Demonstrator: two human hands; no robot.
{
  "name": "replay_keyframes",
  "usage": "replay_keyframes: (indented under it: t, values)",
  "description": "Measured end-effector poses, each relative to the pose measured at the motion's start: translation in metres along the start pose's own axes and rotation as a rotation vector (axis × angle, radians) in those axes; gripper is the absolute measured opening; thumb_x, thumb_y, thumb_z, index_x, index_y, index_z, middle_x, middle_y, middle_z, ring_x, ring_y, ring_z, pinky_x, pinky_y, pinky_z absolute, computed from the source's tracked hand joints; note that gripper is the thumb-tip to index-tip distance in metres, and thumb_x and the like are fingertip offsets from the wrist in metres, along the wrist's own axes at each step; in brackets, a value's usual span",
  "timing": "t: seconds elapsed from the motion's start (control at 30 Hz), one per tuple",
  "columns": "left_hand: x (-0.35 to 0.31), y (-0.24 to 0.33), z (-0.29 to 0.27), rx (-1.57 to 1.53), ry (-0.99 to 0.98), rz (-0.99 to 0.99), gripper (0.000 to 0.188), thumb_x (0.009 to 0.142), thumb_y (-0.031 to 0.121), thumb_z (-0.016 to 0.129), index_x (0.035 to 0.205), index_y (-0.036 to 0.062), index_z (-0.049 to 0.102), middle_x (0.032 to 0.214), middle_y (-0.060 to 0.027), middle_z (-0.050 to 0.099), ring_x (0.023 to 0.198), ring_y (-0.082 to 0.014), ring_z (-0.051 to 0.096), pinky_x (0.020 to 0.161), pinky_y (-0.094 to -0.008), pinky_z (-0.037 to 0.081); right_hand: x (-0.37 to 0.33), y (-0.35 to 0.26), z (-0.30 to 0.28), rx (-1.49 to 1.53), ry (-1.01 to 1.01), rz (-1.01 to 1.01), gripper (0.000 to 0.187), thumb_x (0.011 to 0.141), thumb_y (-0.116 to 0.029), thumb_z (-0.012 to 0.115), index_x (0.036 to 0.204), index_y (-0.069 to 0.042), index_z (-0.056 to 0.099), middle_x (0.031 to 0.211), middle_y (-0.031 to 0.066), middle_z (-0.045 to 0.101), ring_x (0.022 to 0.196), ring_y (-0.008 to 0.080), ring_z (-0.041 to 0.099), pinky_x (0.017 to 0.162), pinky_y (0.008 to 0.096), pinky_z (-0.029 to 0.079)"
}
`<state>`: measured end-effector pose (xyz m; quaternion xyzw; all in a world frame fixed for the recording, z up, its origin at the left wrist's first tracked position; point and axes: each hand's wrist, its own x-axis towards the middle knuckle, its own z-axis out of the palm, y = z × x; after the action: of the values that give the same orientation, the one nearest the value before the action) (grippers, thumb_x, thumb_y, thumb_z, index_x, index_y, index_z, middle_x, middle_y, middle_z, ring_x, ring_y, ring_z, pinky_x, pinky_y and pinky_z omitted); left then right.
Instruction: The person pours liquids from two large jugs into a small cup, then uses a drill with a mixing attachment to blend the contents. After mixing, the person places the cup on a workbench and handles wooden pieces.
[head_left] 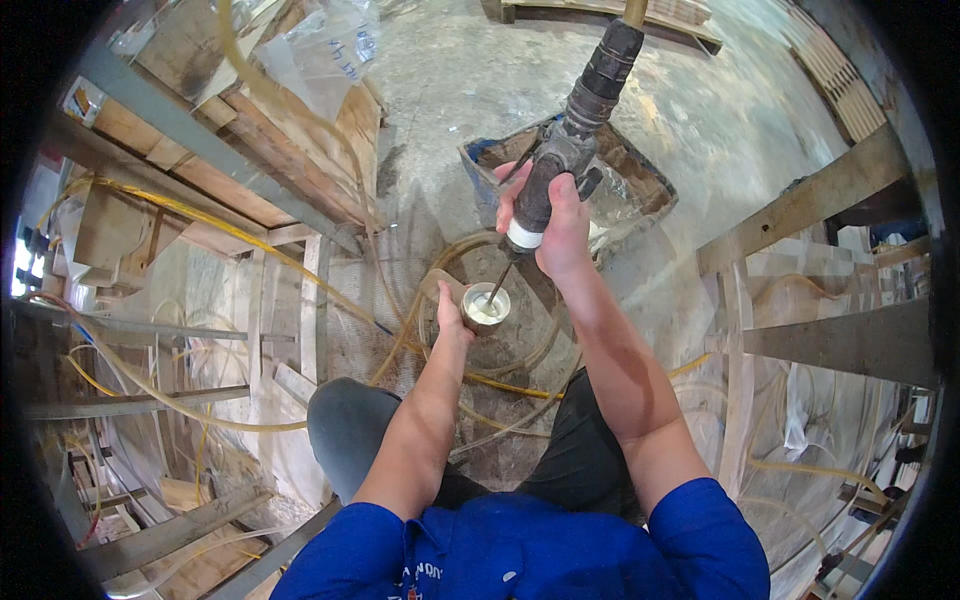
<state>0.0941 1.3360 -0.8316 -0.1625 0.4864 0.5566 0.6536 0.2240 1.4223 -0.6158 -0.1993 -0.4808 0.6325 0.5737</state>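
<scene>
A small cup (488, 326) of white liquid or paste (480, 305) sits in my left hand (453, 316), whose fingers curve around its side. Above and to the right, my right hand (560, 228) grips a dark air drill (566, 150) with a white band near its lower end. The drill points down at a slant, and its thin metal rod (499, 280) reaches into the white contents of the cup. The rod's tip is hidden in the cup. A flat tan piece (437, 282) shows beside my left fingers; what it is I cannot tell.
Beyond the drill, a worn bin (640, 205) stands on the concrete floor. Coiled hoses (545, 335) lie beneath my hands. Metal and wooden frames (215, 150) rise at the left, with a yellow hose (215, 232) across them. More frame beams (800, 215) flank the right.
</scene>
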Motion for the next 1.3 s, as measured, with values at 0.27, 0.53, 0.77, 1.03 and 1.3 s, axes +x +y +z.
replay_keyframes:
  t: [0.27,0.53,0.77,1.03,1.3]
  values:
    - [-0.002,-0.003,0.004,0.082,-0.022,0.039,0.074,0.083,0.069,0.036,0.118,0.0049,0.051,0.117,-0.0125,0.056,0.106,-0.0327,0.054,0.092,-0.0527,0.04,-0.006,-0.01,0.005,0.031,0.013,0.047,0.064,0.084,-0.062,0.044,0.088,0.002,0.055,0.063,0.0105,0.056,0.053,0.0182,0.055,0.051,0.0296,0.045]
    - [-0.02,-0.009,0.02,0.102,-0.048,-0.004,0.074,0.083,0.067,0.039,0.122,0.0054,0.048,0.117,-0.0124,0.057,0.103,-0.0321,0.056,0.092,-0.0501,0.041,-0.005,-0.015,0.004,0.004,0.011,-0.005,0.06,0.087,-0.057,0.043,0.087,0.001,0.055,0.063,0.01,0.056,0.053,0.0175,0.056,0.051,0.0289,0.045]
    - [-0.016,-0.011,0.01,0.119,-0.063,0.012,0.072,0.086,0.065,0.035,0.114,0.0014,0.052,0.107,-0.0158,0.06,0.098,-0.0336,0.058,0.087,-0.0523,0.044,-0.001,-0.03,0.014,-0.013,-0.009,0.125,0.057,0.088,-0.056,0.042,0.086,-0.001,0.056,0.063,0.0088,0.057,0.053,0.0161,0.056,0.051,0.0278,0.044]
    - [0.002,-0.013,0.005,0.132,-0.054,0.054,0.067,0.088,0.06,0.039,0.125,0.0044,0.043,0.118,-0.0144,0.054,0.103,-0.0331,0.055,0.088,-0.0478,0.045,-0.006,-0.026,0.009,0.029,0.049,-0.022,0.056,0.091,-0.053,0.038,0.084,0.0,0.055,0.059,0.0101,0.055,0.05,0.0174,0.054,0.05,0.0281,0.043]
    - [-0.006,-0.019,0.018,0.173,-0.073,-0.034,0.062,0.087,0.059,0.042,0.115,0.0044,0.052,0.107,-0.0129,0.06,0.097,-0.0314,0.058,0.087,-0.0489,0.045,-0.001,-0.026,-0.016,0.01,0.139,0.047,0.055,0.091,-0.052,0.039,0.081,-0.001,0.055,0.057,0.0105,0.055,0.048,0.0179,0.053,0.048,0.0285,0.042]
